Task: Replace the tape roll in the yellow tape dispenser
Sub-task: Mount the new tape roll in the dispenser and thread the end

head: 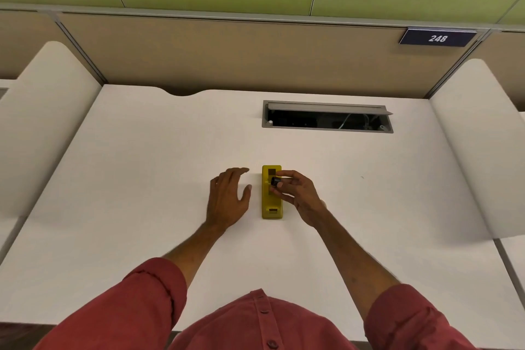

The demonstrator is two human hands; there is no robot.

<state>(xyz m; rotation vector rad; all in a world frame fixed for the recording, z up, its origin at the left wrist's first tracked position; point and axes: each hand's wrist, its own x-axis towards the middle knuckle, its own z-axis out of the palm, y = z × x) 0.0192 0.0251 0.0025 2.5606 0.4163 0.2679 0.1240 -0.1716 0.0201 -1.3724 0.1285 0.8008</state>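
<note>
- Dispenser (272,193) lay flat on the white desk (142,165), near the front middle, long axis pointing away from the person.
- Right hand (298,193) was over the dispenser's right side, thumb and fingers pinched on a small dark core (275,181) at the roll bay.
- Couldn't tell if the core carried tape or was bare; too small.
- Left hand (228,197) was flat on the desk just left of the dispenser, fingers spread, holding nothing and not touching it.
- Step, as a judgement: core being lifted out of or seated into the bay; direction unclear.
- No spare roll showed on the desk.
- Next move likely needs the left hand to steady the body while the right lines the core up with the bay's slots.
- Cable hatch (326,118) sat open at the back, well apart.
</note>
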